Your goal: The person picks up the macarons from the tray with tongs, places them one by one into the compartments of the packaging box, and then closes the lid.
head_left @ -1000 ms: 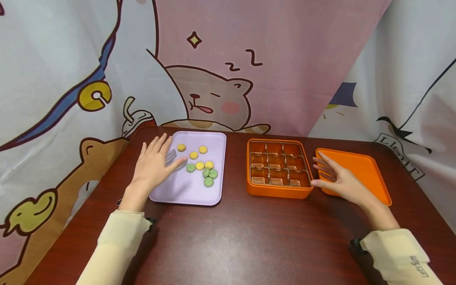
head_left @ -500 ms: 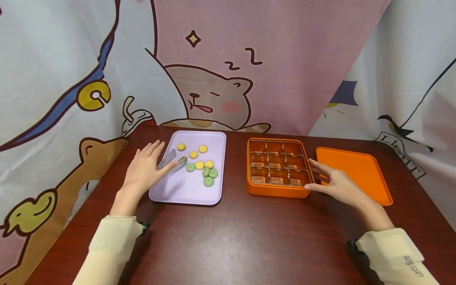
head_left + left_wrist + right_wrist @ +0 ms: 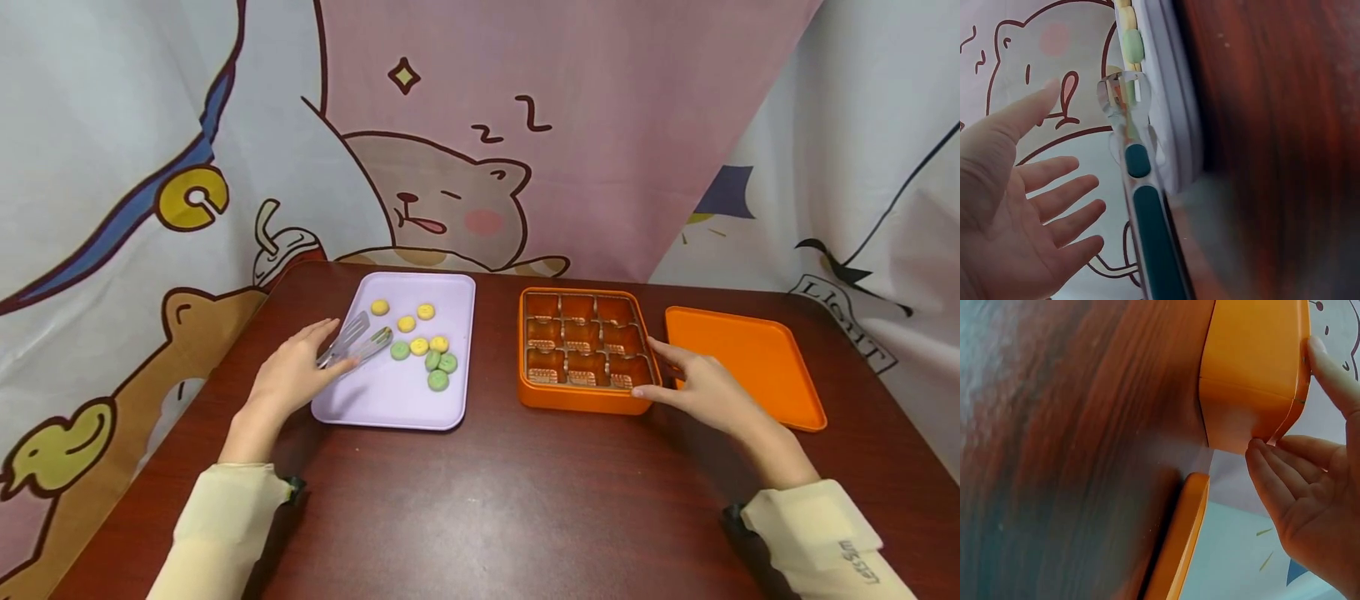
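My left hand [image 3: 288,371] is spread over the left edge of a lilac tray [image 3: 375,408]. Clear tongs [image 3: 377,340] lie at that edge. In the left wrist view their green handle [image 3: 1157,237] is beside the open palm, with a gap between. Small round yellow pieces [image 3: 407,323] and green pieces [image 3: 438,380] sit on the tray. My right hand [image 3: 708,387] touches the near right corner of an orange box [image 3: 585,402]. Its thumb is on the rim, its fairly straight fingertips [image 3: 1257,447] against the side. A clear divided insert [image 3: 577,337] lines the box.
A flat orange lid [image 3: 750,358] lies right of the box, behind the right hand. The dark wood table [image 3: 480,500] spreads in front of tray and box. A printed cloth [image 3: 585,150] hangs along the table's back and sides.
My left hand has moved left and toward me, uncovering more of the tongs. My right hand has moved left from above the lid's edge onto the box's corner.
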`<state>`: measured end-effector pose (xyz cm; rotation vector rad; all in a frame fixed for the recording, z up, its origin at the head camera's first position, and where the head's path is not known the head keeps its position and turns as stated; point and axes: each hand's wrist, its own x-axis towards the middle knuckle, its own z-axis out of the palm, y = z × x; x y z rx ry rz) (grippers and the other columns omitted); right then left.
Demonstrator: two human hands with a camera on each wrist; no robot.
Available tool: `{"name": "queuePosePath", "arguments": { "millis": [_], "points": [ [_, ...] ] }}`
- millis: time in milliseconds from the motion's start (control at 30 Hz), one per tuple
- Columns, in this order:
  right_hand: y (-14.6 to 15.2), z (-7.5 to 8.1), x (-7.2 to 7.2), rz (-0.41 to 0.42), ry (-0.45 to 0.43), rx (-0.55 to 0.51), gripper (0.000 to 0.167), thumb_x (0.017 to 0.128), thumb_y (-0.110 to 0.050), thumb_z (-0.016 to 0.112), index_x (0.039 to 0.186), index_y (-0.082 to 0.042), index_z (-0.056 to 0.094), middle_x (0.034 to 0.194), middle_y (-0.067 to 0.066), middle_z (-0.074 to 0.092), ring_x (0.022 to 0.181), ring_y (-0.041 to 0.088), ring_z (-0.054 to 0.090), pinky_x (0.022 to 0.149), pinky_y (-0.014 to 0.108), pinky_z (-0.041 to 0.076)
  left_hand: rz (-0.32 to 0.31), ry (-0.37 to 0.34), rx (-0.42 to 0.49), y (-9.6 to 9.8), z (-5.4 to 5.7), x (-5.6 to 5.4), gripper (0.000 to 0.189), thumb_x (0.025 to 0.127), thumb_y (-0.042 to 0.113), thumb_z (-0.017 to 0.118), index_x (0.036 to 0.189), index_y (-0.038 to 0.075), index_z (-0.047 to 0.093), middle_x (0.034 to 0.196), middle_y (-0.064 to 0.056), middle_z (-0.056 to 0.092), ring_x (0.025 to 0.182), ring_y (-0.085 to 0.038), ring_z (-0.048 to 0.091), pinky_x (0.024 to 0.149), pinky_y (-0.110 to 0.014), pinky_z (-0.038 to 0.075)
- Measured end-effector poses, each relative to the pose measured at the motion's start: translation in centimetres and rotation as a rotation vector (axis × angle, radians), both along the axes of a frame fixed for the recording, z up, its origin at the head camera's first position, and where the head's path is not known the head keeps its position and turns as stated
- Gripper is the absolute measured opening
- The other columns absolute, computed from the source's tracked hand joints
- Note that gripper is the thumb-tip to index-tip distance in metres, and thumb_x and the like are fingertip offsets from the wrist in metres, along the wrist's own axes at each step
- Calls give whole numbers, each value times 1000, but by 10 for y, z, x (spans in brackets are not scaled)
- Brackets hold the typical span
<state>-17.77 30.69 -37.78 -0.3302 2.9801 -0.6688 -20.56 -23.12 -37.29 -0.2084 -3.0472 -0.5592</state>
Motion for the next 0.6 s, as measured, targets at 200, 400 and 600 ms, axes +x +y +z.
{"name": "queuePosePath", "arguments": {
  "millis": [200, 400, 600],
  "points": [
    [-7, 2, 0, -17, -24, -7, 95, 86, -56, 71, 153, 1, 34, 81, 14, 66, 47, 10, 34, 60, 30, 41, 1, -64, 75, -8, -7, -4, 75, 89, 34, 73, 149, 1, 42, 149, -28, 45, 135, -46, 45, 109, -62, 36],
    [-9, 4, 0, -11, -53, -30, 95, 86, -54, 71, 154, 1, 32, 49, -3, 45, 43, 8, 28, 47, 26, 33, 28, -72, 69, -14, -13, -8, 60, 88, 23, 74, 140, -2, 54, 137, -32, 55, 121, -48, 55, 99, -62, 43],
    [-8, 3, 2, -3, -52, -25, 95, 87, -53, 71, 153, 3, 32, 57, -1, 47, 44, 8, 29, 48, 27, 32, 54, -88, 56, -14, -16, -9, 51, 89, 22, 74, 134, 2, 61, 130, -32, 60, 110, -47, 60, 91, -60, 48]
  ]
}}
